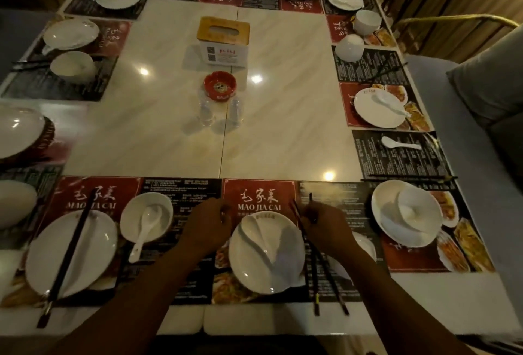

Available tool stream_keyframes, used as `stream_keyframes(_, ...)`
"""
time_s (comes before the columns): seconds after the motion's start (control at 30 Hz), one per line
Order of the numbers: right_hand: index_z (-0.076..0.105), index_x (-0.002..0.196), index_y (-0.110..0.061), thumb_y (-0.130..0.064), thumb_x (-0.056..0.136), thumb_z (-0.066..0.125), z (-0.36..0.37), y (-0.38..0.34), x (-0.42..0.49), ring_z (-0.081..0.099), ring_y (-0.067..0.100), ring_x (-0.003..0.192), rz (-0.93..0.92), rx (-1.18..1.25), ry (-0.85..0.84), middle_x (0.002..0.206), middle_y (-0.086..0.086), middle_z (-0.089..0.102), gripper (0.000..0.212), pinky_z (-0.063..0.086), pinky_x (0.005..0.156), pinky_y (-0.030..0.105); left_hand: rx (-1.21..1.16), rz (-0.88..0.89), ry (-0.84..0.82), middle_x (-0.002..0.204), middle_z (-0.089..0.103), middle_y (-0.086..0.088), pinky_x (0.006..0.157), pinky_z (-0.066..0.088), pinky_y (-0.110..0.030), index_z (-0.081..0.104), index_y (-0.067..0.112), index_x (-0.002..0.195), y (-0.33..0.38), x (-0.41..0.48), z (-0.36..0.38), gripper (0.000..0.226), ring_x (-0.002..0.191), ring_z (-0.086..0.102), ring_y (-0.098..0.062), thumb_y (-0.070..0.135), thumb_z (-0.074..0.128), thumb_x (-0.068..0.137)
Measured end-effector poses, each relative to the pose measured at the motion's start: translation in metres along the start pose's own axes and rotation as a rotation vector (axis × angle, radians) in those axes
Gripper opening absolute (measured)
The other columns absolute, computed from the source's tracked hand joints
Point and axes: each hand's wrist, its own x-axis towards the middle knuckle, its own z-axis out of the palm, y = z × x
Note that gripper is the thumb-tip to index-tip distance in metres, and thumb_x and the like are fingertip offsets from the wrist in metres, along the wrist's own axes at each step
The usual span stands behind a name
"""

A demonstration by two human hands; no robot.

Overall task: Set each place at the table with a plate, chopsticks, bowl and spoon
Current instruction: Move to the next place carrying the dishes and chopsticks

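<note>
- Chopsticks (316, 298): thin, stiff, light and smooth, so I judge they could slide or roll apart. The right hand (325, 227) has its fingers curled round the pair near the far ends. The sticks are splayed, and their near tips reach past the mat (254, 193) onto the tabletop (169, 128), just right of the plate (283, 269).
- A grip nearer their middle would likely keep the two together.
- The left hand (209, 224) sits at the plate's far left rim with its fingers bent. Whether it holds anything, I cannot tell.
- The plate is glazed, hard and breakable. A spoon (254, 237) seems to lie on it and could slip if the plate is nudged.
- A white piece (366, 244) shows behind the right wrist. It may be the bowl, but it is mostly hidden.
- Left place: a second plate (93, 241) with sticks across it, and a bowl with a spoon beside it.
- Right place: a bowl stacked on a plate (382, 213), near the right hand's working room.
- Mid-table, well apart: a tissue box (223, 40), an ashtray (220, 86) and two glasses (208, 112).
</note>
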Motion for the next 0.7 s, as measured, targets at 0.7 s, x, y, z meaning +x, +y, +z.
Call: stream_keyframes(0.7, 0.065, 0.112, -0.026, -0.036, 0.088, 0.068, -0.020, 0.054, -0.032, 0.054, 0.013, 0.107, -0.157, -0.091, 0.047, 0.117, -0.005, 0.060, 0.026, 0.046, 0.088, 0.026, -0.061, -0.063, 0.114, 0.108, 0.061, 0.004, 0.084, 0.051, -0.029, 0.067, 0.020, 0.114, 0.026, -0.034, 0.060, 0.033, 0.095, 0.059, -0.013, 0.010, 0.071, 0.083)
